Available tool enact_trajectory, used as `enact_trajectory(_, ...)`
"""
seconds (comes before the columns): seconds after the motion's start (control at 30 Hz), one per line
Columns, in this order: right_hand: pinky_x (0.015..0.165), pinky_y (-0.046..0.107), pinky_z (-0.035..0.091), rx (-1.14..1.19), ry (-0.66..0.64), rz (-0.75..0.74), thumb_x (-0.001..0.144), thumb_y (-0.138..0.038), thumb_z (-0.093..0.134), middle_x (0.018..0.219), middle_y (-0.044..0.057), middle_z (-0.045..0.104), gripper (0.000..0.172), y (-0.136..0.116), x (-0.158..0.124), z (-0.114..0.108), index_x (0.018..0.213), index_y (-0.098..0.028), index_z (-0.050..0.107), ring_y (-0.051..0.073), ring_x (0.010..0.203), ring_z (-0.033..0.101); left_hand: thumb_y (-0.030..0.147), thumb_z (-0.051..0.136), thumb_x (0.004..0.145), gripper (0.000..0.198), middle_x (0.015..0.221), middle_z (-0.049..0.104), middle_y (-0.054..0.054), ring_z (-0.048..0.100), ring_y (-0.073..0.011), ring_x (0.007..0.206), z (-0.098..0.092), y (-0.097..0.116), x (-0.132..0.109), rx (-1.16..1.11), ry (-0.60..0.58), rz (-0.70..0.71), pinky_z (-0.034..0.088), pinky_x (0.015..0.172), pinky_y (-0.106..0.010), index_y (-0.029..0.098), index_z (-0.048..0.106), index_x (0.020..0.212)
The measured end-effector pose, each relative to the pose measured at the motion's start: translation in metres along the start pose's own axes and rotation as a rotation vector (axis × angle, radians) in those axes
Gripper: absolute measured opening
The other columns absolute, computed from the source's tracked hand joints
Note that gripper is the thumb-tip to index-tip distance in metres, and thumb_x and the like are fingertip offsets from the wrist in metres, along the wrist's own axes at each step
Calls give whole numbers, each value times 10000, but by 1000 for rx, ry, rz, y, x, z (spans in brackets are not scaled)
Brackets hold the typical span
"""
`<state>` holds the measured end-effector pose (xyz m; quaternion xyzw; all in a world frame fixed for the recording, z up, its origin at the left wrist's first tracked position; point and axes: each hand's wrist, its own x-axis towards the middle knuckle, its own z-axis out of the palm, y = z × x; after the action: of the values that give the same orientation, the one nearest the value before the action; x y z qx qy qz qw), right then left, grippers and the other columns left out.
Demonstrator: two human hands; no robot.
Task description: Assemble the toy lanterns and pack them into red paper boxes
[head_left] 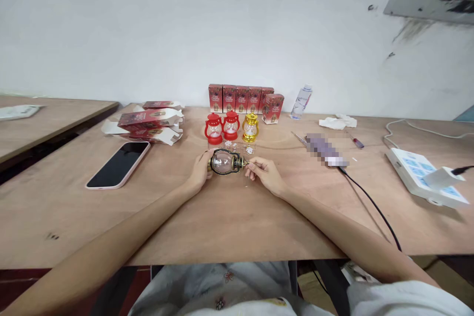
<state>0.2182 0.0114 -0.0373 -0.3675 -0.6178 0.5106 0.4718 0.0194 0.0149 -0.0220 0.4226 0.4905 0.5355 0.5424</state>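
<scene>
A small bronze-coloured lantern (223,162) with a clear globe lies on its side between my hands, its base to the left and its top to the right. My left hand (201,170) is closed around the base. At the top end, the fingers of my right hand (263,173) pinch the lantern's tip or a small part there; I cannot tell which. Just beyond stand two red lanterns (214,129) and a gold lantern (251,128), all upright. Small whitish bits (249,149) lie on the table in front of them.
Several red printed boxes (242,99) stand against the wall, near a tilted clear bottle (301,102). Opened boxes (148,121) and a phone (118,164) lie left. Rightward are tissue (337,122), a screwdriver (356,141), a blurred-out cabled device (322,148) and a power strip (425,177).
</scene>
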Motion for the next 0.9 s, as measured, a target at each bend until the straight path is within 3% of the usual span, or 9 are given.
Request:
enact_trajectory(0.07, 511, 243, 424, 55, 28, 37, 681, -558, 669, 602, 5, 638, 371, -1, 1, -1, 705, -189, 639, 108, 506, 521, 560, 615, 640, 422, 445, 258, 104, 182, -20, 333, -2, -1, 2, -37, -1, 30, 88, 356, -158, 189, 417, 667)
enact_trajectory(0.17, 512, 233, 399, 70, 179, 25, 678, -527, 671, 683, 7, 652, 336, 0, 7, -11, 734, -197, 652, 97, 527, 501, 540, 587, 674, 393, 459, 283, 98, 192, -20, 339, -3, -1, 4, -72, 4, 62, 110, 350, -153, 184, 421, 675)
enact_trajectory(0.33, 486, 228, 296, -8, 590, -49, 640, -546, 661, 661, -19, 595, 370, 10, 28, -52, 742, -191, 650, 76, 488, 371, 491, 586, 692, 334, 506, 333, 92, 240, -27, 348, -2, -3, 4, -117, 47, 117, 158, 339, -145, 186, 458, 735)
enact_trajectory(0.43, 539, 248, 327, -170, 724, -126, 662, -534, 649, 624, -8, 588, 371, 15, 36, -77, 738, -171, 672, 107, 537, 429, 471, 626, 669, 350, 587, 397, 90, 294, -31, 374, -2, -4, 2, -81, 118, 169, 194, 338, -144, 209, 413, 762)
enact_trajectory(0.53, 617, 278, 385, -604, 601, -161, 758, -465, 607, 700, 46, 661, 316, 16, 38, -90, 726, -165, 704, 156, 628, 531, 445, 655, 656, 365, 687, 456, 71, 396, -52, 472, -1, -4, 2, 60, 197, 357, 305, 399, -170, 212, 421, 812)
enact_trajectory(0.63, 683, 291, 421, -951, 415, -95, 831, -352, 574, 825, 79, 711, 227, 16, 37, -90, 817, -190, 733, 194, 737, 609, 370, 720, 619, 406, 831, 541, 16, 536, -124, 746, -2, -2, -1, 312, 272, 700, 444, 648, -253, 196, 465, 882)
enact_trajectory(0.73, 721, 294, 432, -1141, 321, -25, 850, -326, 573, 891, 84, 722, 197, 15, 36, -84, 898, -215, 729, 214, 817, 637, 339, 752, 629, 417, 914, 589, -26, 529, -186, 885, -3, 1, -6, 633, 311, 959, 407, 783, -329, 189, 504, 929)
enact_trajectory(0.83, 710, 287, 438, -1203, 276, -1, 861, -362, 564, 877, 87, 723, 220, 14, 36, -79, 895, -210, 719, 209, 802, 640, 354, 745, 673, 401, 932, 622, -38, 508, -205, 868, -5, 2, -14, 912, 316, 1153, 346, 769, -344, 197, 542, 981)
enact_trajectory(0.9, 697, 285, 438, -1197, 280, -62, 871, -347, 553, 882, 90, 714, 216, 11, 34, -76, 898, -200, 708, 202, 786, 633, 362, 728, 706, 393, 963, 635, -45, 495, -212, 872, -6, 2, -18, 1059, 300, 1243, 303, 757, -345, 211, 565, 1030)
